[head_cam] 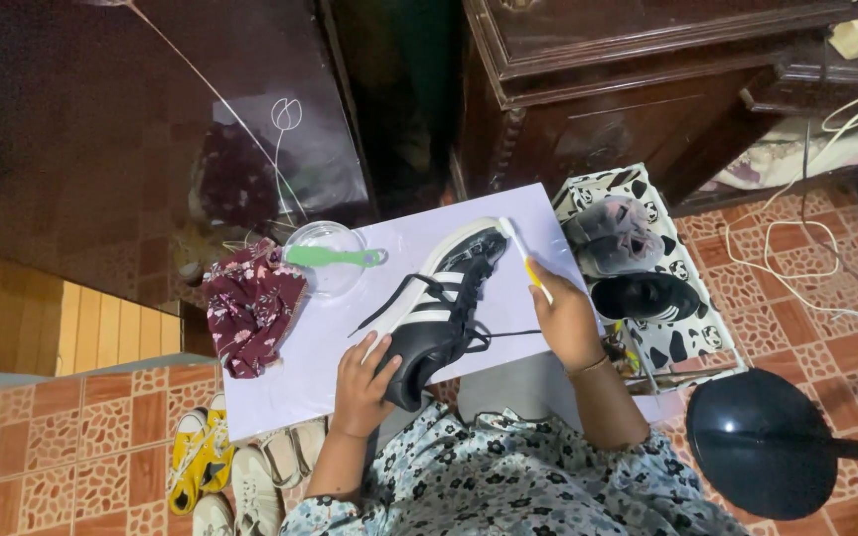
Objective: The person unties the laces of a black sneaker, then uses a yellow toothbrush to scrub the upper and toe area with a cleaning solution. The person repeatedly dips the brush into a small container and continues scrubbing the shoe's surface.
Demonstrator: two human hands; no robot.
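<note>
A black sneaker with white stripes, a white sole edge and loose black laces is seen lying at the middle of the pale lilac bench, toe pointing far. Its heel is gripped by the left hand. A white and yellow toothbrush is clasped in the right hand and laid against the toe. To the left, a maroon floral cloth is spread, and beyond it a clear bowl is crossed by a green brush. The bench is set on a terracotta tiled floor, with dark wooden furniture at the far side.
</note>
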